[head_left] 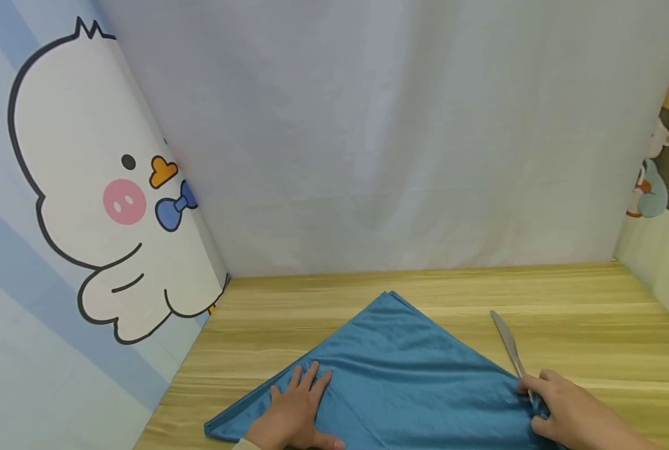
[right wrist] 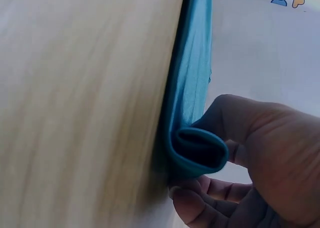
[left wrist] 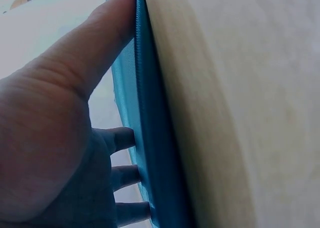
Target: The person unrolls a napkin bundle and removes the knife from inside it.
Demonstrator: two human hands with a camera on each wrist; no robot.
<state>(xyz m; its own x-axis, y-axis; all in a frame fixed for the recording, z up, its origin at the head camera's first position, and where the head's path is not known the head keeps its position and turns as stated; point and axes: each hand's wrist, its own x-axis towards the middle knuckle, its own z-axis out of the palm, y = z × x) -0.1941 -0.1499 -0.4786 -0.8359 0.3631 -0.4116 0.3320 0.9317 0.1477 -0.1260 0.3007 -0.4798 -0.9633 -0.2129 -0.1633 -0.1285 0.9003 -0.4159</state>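
A shiny blue cloth (head_left: 407, 369), folded into a triangle, lies on the wooden table with its peak toward the back. My left hand (head_left: 292, 412) rests flat on its left part, fingers spread; in the left wrist view the fingertips and thumb press on the cloth (left wrist: 157, 153). At the right corner my right hand (head_left: 571, 409) grips the cloth between thumb and fingers. The right wrist view shows that corner curled over into a loop (right wrist: 200, 153). A silver table knife (head_left: 506, 337) lies beside the right edge, its handle end hidden behind the right fingers.
The pale wood-grain table (head_left: 289, 312) ends at a grey-white curtain (head_left: 396, 137) at the back. A printed sheet with a cartoon duck (head_left: 87, 144) stands on the left, and another printed panel (head_left: 658, 244) on the right.
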